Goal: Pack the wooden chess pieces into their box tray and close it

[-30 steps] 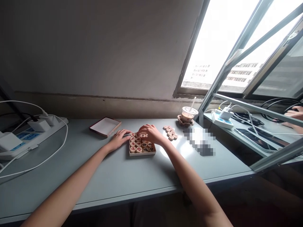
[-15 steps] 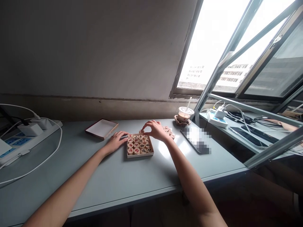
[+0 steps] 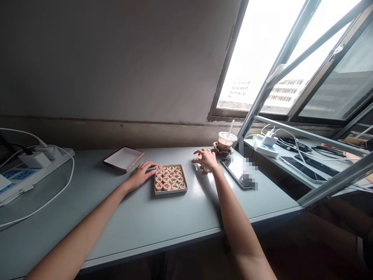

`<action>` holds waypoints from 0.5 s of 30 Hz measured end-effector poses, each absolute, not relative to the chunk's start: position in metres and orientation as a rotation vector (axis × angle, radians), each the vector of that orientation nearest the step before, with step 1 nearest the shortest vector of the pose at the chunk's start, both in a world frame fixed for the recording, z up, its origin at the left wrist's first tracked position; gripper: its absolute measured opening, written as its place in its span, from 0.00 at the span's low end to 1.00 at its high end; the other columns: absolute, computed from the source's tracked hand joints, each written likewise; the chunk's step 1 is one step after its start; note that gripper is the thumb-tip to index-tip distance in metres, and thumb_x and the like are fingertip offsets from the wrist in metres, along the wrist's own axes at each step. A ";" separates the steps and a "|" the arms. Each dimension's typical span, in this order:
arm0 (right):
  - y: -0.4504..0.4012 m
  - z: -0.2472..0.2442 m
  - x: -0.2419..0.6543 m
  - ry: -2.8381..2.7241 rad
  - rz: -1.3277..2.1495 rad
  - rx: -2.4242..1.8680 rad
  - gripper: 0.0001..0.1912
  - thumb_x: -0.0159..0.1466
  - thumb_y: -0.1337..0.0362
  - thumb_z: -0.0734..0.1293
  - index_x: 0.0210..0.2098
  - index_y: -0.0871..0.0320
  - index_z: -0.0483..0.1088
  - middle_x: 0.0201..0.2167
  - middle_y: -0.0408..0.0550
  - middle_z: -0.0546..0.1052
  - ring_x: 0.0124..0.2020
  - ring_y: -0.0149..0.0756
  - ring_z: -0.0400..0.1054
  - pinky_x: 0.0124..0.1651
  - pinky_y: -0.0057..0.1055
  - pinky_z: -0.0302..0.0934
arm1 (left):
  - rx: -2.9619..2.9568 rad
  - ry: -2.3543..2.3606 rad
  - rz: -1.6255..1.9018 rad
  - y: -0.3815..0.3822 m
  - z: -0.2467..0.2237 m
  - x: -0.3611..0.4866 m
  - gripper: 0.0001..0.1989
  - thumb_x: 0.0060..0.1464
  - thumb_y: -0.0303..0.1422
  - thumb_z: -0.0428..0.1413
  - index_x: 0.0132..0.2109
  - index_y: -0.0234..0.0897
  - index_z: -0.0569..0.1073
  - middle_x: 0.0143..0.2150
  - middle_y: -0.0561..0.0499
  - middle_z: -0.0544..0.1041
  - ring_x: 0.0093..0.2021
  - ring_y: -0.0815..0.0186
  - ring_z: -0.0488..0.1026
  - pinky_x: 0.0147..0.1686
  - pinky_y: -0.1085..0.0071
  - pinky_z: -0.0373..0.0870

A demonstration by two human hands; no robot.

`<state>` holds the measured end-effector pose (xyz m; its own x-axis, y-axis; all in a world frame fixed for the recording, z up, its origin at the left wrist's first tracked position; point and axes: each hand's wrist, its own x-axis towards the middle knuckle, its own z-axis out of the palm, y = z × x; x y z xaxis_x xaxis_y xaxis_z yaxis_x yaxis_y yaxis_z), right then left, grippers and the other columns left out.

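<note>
A shallow square box [image 3: 171,192] holds rows of round wooden Chinese chess pieces [image 3: 166,179] marked with red or dark characters. My left hand [image 3: 142,174] rests at the box's left side, fingers stretched out with the tips against its edge. Right of the box, my right hand [image 3: 207,158] hovers over a small group of loose chess pieces [image 3: 197,159], fingers bent and apart. Part of that group is hidden under the hand, and one loose piece [image 3: 205,170] shows below the palm. I see no piece gripped in either hand.
The box lid [image 3: 124,158] lies upside down at the back left. A drink cup [image 3: 226,142] and a tablet-like device [image 3: 237,173] are right of my right hand. Power strips [image 3: 25,175] with cables sit far left; a metal frame [image 3: 262,102] rises on the right.
My right hand has moved right, from pinching a chess piece at the box's far edge to the loose pieces. It no longer holds that piece. My left hand stays beside the box.
</note>
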<state>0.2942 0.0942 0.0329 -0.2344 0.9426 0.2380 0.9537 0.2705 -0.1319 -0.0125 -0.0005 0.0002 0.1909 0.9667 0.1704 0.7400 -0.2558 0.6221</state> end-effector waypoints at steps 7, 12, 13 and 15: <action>0.096 0.026 0.290 -2.269 -0.104 -1.734 0.12 0.62 0.62 0.61 0.42 0.52 0.74 0.42 0.50 0.73 0.47 0.44 0.61 0.47 0.39 0.48 | 2.062 1.575 0.762 -0.001 0.001 -0.012 0.20 0.57 0.45 0.43 0.50 0.41 0.67 0.53 0.50 0.68 0.56 0.59 0.61 0.57 0.61 0.56; 0.087 0.038 0.276 -2.354 0.150 -1.419 0.14 0.59 0.62 0.66 0.45 0.51 0.71 0.40 0.48 0.73 0.45 0.41 0.62 0.46 0.36 0.52 | 2.059 1.588 0.737 -0.005 0.007 -0.010 0.20 0.56 0.44 0.43 0.50 0.42 0.67 0.54 0.50 0.67 0.56 0.58 0.60 0.57 0.60 0.56; 0.083 0.041 0.269 -2.417 0.265 -1.273 0.15 0.59 0.62 0.66 0.46 0.51 0.71 0.40 0.47 0.72 0.44 0.39 0.63 0.44 0.33 0.54 | 2.059 1.588 0.740 -0.005 0.007 -0.010 0.20 0.57 0.44 0.43 0.51 0.42 0.67 0.54 0.50 0.67 0.56 0.58 0.60 0.57 0.60 0.56; 0.072 0.045 0.253 -2.572 0.505 -0.978 0.17 0.59 0.61 0.67 0.48 0.50 0.70 0.41 0.46 0.71 0.40 0.35 0.64 0.40 0.29 0.57 | 2.062 1.586 0.748 -0.004 0.006 -0.010 0.20 0.57 0.44 0.43 0.50 0.42 0.67 0.53 0.50 0.68 0.56 0.58 0.60 0.57 0.61 0.56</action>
<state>0.2531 0.0724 0.0446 -0.7042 0.6848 0.1873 0.5633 0.6995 -0.4397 -0.0098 -0.0045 0.0055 0.2000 0.9675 0.1546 0.7349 -0.2525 0.6295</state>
